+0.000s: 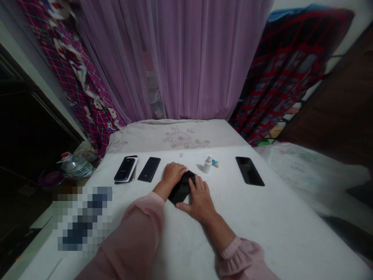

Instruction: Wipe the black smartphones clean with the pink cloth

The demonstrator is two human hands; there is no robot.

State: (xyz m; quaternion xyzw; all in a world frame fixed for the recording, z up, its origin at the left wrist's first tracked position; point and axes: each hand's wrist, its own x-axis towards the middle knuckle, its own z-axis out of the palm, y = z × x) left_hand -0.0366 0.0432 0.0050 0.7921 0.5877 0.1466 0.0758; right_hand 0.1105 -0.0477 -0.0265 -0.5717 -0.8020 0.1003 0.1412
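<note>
A black phone [181,189] lies flat on the white table [262,217] in front of me, between both my hands. My left hand [173,174] has its fingers curled over the phone's far end, gripping it. Along the phone's right side rests my right hand [199,197], fingers flat and slightly spread, thumb near its close end. A small white spray bottle [207,164] with a little blue-and-white item [215,163] beside it stands just beyond my right hand.
Two phones lie at the left: one on a white-edged case [126,170], one black [149,169]. Another black phone [250,170] lies at the right. A plastic water jug [74,165] stands off the table's left edge. A purple curtain [180,58] hangs behind.
</note>
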